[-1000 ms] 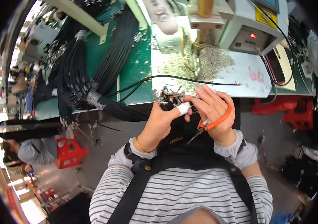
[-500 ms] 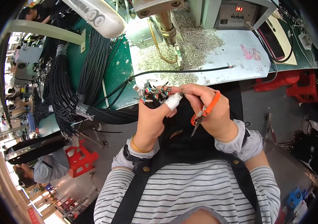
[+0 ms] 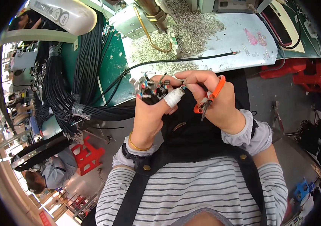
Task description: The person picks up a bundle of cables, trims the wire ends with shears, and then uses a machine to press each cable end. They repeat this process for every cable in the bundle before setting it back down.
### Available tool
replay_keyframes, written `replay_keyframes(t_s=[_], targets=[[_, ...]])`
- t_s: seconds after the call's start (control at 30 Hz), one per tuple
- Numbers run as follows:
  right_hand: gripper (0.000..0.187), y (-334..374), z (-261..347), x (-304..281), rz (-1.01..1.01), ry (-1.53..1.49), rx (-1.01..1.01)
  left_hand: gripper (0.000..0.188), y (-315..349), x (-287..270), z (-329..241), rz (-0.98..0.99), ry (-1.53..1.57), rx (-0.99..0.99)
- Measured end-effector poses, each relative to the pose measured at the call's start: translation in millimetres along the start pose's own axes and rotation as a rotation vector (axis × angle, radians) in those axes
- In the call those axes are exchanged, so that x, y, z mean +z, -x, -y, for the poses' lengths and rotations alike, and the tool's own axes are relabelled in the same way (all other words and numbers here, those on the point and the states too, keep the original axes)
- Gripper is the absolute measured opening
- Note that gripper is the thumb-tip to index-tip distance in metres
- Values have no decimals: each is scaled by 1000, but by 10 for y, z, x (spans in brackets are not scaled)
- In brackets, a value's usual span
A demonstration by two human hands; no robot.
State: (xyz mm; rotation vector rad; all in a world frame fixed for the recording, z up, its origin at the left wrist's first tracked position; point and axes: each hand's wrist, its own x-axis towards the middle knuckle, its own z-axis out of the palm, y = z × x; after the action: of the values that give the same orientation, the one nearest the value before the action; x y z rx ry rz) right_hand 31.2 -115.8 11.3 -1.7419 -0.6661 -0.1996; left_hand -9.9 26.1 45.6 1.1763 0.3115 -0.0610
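Note:
My left hand (image 3: 151, 113) grips a bunch of black cables ending in small wires with metal terminals (image 3: 151, 84); its thumb wears white tape (image 3: 172, 98). My right hand (image 3: 213, 100) pinches one wire end at the bunch with its fingertips and holds small orange-handled snips (image 3: 208, 101) in the palm, blades pointing down. Both hands meet just above my lap, in front of the green workbench (image 3: 111, 71). The cable bundle (image 3: 104, 111) runs left from my left hand.
A thick pile of black cable looms (image 3: 60, 79) lies on the bench at left. A white mat (image 3: 220, 37) strewn with several metal terminals sits under a press head (image 3: 151, 11). Red stools (image 3: 87, 154) stand on the floor. Another person (image 3: 53, 171) bends at lower left.
My head has tilted down, so the bench slid upward in view. Both hands stay together at the wire ends; the right hand's fingers have shifted onto the bunch.

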Motion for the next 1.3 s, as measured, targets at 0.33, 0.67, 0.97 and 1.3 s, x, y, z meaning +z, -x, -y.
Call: replay_keyframes(t_s=[0.33,0.67,0.97,1.3], targets=[[17,-37,164,-239,114,-90,196,16,-9,-77,17,46,179,-81],[36,73,224,-152,225,266,333,19,25,36,53,-63,-83,136],[26,171,80,-61,216,-94,475,17,-158,-60,-30,10,25,-34],[20,-343,-136,-114,-103,-319,546,16,-761,-102,-126,-9,204,-243]])
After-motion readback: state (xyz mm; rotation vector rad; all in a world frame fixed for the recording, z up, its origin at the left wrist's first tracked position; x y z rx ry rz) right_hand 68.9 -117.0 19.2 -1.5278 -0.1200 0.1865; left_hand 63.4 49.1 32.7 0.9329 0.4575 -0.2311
